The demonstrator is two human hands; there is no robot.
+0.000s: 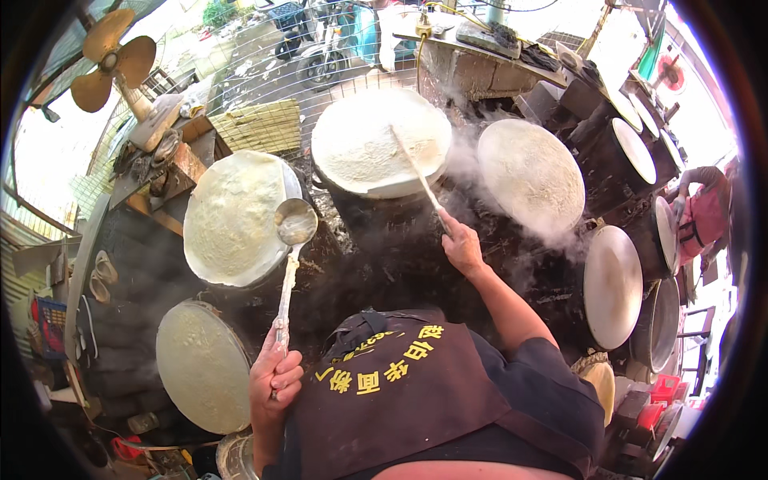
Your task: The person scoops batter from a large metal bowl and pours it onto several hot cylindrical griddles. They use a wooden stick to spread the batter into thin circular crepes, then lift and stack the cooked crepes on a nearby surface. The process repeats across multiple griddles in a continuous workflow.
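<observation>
My left hand is closed round the handle of a metal ladle. The ladle's bowl hangs over the right edge of a round griddle covered by a pale, wrinkled sheet of batter. Ahead, my right hand grips a long thin stick. The stick's far tip touches the white batter layer on the middle griddle; the shape of that tip is hard to make out. To the right, another round griddle carries a cream-coloured, rough-surfaced batter sheet, with steam around it.
More round pale surfaces ring me: one at near left, one at right. A fan stands at far left. Wire fencing runs behind the griddles, a motorbike beyond it. At far right is a person in red.
</observation>
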